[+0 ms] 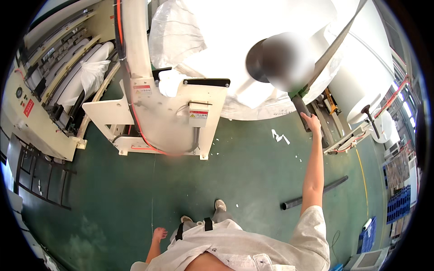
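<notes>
"Green floor [253, 167] runs beneath both hands in the head view, and the black fisheye rim [9, 253] cuts the workshop off at its edges. What is the right hand [311, 123] on?"

"Its fingers lie on the near end of a dark tube [301, 106], ahead of the body, with the arm stretched out. I cannot tell whether they close all the way round; the underside is hidden."

"And the tube's far end?"

"Hard to make out. It meets something green beside a slanting grey strap [334, 47], which leaves by the upper edge. Ahead and to the left of that hand, a big white roll [221, 31] is so bright that its outline is lost."

"What is the dark shape in it?"

"A round opening [254, 63], its right part covered by a blurred patch [285, 58]."

"Where is the left hand [159, 233]?"

"Low by the hip, well apart from the tube. Its fingers look loosely bent, but the palm is out of sight, so I cannot tell how far they are spread."

"And in front of it?"

"A cream machine frame [167, 108], hazy over its lower part. Farther left, a roller machine [49, 131] is cropped by the rim."

"Near the right forearm?"

"A second dark tube [333, 185] on the floor, its middle hidden behind the arm. White scraps [280, 137] lie left of the right hand."
</notes>
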Demonstrator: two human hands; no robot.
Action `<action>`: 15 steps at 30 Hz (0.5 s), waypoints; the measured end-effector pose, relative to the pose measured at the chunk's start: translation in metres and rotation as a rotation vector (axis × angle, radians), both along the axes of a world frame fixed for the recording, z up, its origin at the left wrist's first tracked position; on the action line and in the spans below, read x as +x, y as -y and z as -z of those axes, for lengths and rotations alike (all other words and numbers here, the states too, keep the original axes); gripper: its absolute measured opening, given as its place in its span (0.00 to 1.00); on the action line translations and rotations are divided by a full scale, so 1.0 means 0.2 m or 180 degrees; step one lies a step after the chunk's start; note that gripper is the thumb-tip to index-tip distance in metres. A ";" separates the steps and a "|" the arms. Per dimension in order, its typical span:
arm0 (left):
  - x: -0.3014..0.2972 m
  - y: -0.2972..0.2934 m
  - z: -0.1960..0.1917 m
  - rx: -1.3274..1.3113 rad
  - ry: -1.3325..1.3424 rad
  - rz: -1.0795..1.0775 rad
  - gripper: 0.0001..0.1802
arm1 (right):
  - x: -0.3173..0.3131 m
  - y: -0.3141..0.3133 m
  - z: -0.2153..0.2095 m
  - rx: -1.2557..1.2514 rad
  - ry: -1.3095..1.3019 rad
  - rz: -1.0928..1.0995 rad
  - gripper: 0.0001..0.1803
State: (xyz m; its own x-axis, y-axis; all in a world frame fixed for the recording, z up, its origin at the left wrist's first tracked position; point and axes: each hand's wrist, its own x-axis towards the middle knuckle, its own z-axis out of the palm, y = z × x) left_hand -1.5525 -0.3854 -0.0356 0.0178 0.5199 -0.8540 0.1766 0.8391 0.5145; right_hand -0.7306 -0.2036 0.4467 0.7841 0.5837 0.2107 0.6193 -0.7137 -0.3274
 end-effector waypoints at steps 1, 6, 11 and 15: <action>-0.02 0.02 0.01 -0.0019 -0.0008 -0.0044 0.13 | -0.01 0.01 -0.01 -0.0034 -0.0044 0.0020 0.49; 0.01 0.09 0.03 -0.0010 0.0039 -0.0280 0.12 | -0.11 0.00 -0.02 -0.0059 0.0057 0.0110 0.49; 0.19 -0.04 0.06 0.0327 0.0171 0.0204 0.11 | -0.19 -0.01 0.00 -0.0027 -0.0019 0.0041 0.46; 0.39 -0.21 -0.01 0.0453 0.0063 0.0385 0.14 | -0.15 -0.02 0.01 -0.0063 0.0013 0.0051 0.47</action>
